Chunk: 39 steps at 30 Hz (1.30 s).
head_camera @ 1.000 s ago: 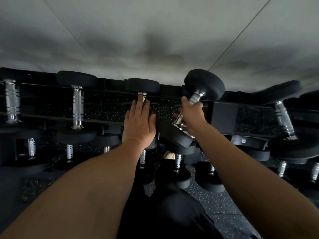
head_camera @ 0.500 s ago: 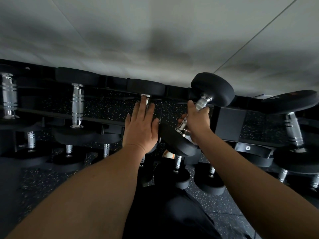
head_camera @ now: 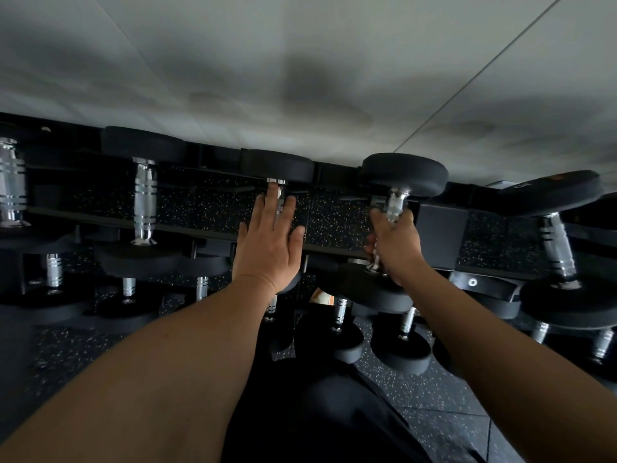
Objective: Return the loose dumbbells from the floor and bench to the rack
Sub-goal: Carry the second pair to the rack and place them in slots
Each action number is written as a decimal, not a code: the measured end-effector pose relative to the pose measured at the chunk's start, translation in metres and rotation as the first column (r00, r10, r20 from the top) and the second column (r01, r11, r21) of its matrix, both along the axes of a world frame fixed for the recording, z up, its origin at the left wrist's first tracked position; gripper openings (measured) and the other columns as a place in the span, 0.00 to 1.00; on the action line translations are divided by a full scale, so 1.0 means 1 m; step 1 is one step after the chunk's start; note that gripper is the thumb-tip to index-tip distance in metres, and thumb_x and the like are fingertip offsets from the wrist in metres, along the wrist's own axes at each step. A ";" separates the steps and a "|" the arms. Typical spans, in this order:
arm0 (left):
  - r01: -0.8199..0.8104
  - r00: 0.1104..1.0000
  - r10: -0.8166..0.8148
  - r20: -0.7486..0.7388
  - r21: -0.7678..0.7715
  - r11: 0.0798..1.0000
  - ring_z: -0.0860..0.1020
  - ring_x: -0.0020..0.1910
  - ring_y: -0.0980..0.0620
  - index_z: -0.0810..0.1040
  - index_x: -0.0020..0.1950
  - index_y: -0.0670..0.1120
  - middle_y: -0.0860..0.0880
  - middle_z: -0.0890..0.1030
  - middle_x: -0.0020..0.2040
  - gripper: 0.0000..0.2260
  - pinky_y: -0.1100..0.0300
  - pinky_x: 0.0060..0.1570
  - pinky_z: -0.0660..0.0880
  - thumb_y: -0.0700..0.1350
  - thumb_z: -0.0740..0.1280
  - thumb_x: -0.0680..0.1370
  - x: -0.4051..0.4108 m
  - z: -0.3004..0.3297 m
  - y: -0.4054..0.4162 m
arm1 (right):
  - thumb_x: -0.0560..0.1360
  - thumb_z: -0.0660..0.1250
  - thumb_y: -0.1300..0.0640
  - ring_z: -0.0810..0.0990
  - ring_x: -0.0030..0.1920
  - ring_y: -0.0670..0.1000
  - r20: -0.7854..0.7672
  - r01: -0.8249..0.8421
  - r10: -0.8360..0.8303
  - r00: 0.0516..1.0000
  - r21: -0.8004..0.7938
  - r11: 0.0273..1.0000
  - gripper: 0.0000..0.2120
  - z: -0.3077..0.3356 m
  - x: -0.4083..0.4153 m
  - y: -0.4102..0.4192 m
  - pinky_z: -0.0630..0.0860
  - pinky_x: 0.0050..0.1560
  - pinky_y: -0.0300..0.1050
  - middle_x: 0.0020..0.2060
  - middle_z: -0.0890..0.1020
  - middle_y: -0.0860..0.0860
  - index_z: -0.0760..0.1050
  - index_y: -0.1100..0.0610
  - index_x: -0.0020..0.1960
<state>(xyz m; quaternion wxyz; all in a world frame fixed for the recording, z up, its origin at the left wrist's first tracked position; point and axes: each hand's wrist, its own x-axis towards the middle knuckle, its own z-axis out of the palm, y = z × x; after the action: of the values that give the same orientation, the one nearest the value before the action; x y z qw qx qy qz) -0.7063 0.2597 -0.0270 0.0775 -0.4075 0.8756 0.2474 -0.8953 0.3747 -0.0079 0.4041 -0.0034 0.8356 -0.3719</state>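
A black dumbbell rack [head_camera: 440, 228] runs across the view against a pale wall. My right hand [head_camera: 395, 243] is closed around the chrome handle of a black round-headed dumbbell [head_camera: 404, 173], which lies across the top tier, almost in line with its neighbours. My left hand [head_camera: 268, 238] lies flat, fingers spread, on the handle of the neighbouring dumbbell [head_camera: 277, 165] resting in the top tier; most of that handle is hidden under the palm.
More dumbbells fill the top tier at left [head_camera: 143, 202] and right [head_camera: 557, 242]. Smaller dumbbells [head_camera: 400, 349] stand on lower tiers above the speckled black floor [head_camera: 434, 392]. My dark-clothed legs fill the bottom centre.
My right hand has swung the held dumbbell from a steep tilt to nearly parallel with the racked ones and lowered it onto the top tier. My left hand stayed flat on its dumbbell.
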 end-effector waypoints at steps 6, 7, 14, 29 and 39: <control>0.032 0.999 -0.033 -0.018 -0.033 0.999 0.49 0.81 0.43 0.54 0.81 0.52 0.47 0.45 0.83 0.31 0.40 0.63 0.75 0.65 0.43 0.81 0.002 -0.002 0.000 | 0.82 0.64 0.48 0.78 0.29 0.50 -0.050 -0.105 0.105 0.993 0.019 0.994 0.14 -0.006 -0.003 0.013 0.74 0.24 0.38 0.36 0.79 0.54 0.64 0.56 0.59; 0.036 0.999 -0.037 -0.025 -0.042 0.998 0.49 0.81 0.42 0.54 0.81 0.51 0.47 0.46 0.83 0.31 0.41 0.62 0.76 0.66 0.44 0.81 0.003 -0.002 0.000 | 0.82 0.64 0.49 0.78 0.29 0.50 -0.052 -0.104 0.104 0.993 0.015 0.995 0.14 -0.007 -0.004 0.014 0.73 0.23 0.36 0.37 0.79 0.54 0.64 0.56 0.59; 0.049 0.998 -0.052 -0.038 -0.074 0.996 0.51 0.80 0.41 0.55 0.80 0.51 0.46 0.50 0.82 0.32 0.40 0.59 0.78 0.66 0.45 0.81 0.004 -0.003 0.001 | 0.82 0.63 0.49 0.78 0.31 0.51 -0.073 -0.110 0.112 0.991 0.039 0.993 0.14 -0.012 -0.005 0.018 0.72 0.22 0.34 0.39 0.79 0.55 0.63 0.57 0.58; 0.078 0.997 -0.080 -0.010 -0.139 0.987 0.47 0.81 0.42 0.61 0.79 0.50 0.45 0.49 0.82 0.34 0.36 0.73 0.60 0.68 0.44 0.80 0.006 0.003 0.005 | 0.82 0.57 0.42 0.73 0.68 0.65 -0.234 -0.323 0.402 0.885 0.311 0.894 0.36 0.005 0.030 0.039 0.74 0.65 0.62 0.75 0.65 0.64 0.44 0.57 0.81; 0.237 0.971 -0.234 0.047 -0.275 0.932 0.46 0.81 0.42 0.57 0.79 0.43 0.42 0.54 0.81 0.33 0.40 0.77 0.47 0.63 0.43 0.82 0.004 0.008 0.027 | 0.83 0.55 0.40 0.51 0.81 0.57 -0.332 -0.370 0.514 0.791 0.410 0.834 0.34 0.046 0.031 0.107 0.53 0.78 0.55 0.81 0.55 0.57 0.52 0.58 0.81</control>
<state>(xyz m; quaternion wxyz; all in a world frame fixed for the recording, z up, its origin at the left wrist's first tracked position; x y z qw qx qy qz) -0.7021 0.2866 -0.0192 0.0544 -0.3082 0.9437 0.1076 -0.8641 0.4812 0.0382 0.2819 -0.2167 0.9278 -0.1132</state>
